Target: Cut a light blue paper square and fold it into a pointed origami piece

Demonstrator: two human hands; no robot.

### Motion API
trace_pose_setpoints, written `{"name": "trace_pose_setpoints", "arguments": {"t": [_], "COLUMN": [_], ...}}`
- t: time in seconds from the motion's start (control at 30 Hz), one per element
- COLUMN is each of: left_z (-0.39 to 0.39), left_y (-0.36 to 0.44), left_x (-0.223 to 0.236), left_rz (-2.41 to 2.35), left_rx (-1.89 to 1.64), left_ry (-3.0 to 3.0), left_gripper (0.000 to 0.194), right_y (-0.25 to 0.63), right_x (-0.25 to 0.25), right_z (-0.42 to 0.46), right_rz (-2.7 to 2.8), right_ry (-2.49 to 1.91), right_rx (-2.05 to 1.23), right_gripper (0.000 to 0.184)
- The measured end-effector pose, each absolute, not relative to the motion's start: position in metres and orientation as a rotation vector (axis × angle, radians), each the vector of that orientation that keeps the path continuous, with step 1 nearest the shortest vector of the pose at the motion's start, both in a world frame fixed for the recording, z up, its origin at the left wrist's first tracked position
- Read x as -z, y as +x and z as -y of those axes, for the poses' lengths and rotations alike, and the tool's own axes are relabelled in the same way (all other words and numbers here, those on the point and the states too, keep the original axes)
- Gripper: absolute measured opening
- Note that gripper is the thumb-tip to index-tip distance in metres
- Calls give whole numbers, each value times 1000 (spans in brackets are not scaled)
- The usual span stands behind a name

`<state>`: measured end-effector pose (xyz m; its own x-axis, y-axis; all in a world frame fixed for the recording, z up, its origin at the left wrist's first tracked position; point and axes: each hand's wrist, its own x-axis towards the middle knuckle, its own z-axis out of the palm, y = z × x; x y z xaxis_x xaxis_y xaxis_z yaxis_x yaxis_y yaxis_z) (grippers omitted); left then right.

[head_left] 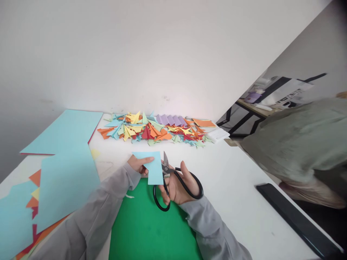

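Observation:
My left hand (138,164) pinches a small light-blue sheet of paper (155,169) from its left side, thumb lying on top. A notch is cut out of the sheet's lower left. My right hand (179,186) grips black-handled scissors (166,169), with fingers through the loops. The blades are spread and point up, close to the sheet's right edge; whether they touch it I cannot tell. Beneath both hands lies a green sheet (151,224) on the white table (225,202).
Folded paper planes and coloured scraps (146,131) lie along the wall, beside a purple pleated paper (171,120). Large light-blue sheets (67,184) cover the left side. A long black object (295,216) rests at the right edge. Another person (300,141) is at the right.

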<state>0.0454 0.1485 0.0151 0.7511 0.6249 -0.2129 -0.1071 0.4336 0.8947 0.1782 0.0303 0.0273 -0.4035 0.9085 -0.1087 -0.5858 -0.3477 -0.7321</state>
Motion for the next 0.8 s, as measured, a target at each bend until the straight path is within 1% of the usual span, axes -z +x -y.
{"name": "trace_pose_setpoints", "arguments": {"t": [0.1, 0.4, 0.53, 0.63, 0.8], "left_z": [-148, -145, -145, -145, -144], "left_y": [49, 49, 50, 51, 51], "left_x": [-12, -18, -18, -18, -19], "left_rz": [-599, -619, -614, -682, -736], "left_rx": [-568, -536, -540, -620, -614], "left_ry": [988, 1012, 991, 926, 892], "left_gripper": [33, 37, 36, 32, 33], "right_y": [174, 165, 166, 169, 172], "right_x": [-27, -31, -31, -33, -36], "right_z": [-31, -31, -32, -31, -30], "right_rz": [731, 603, 606, 611, 611], "right_ry": [-641, -635, -650, -669, -658], "right_rx": [-1870, -1788, -1775, -1766, -1789], "right_gripper": [66, 62, 66, 70, 70]}}
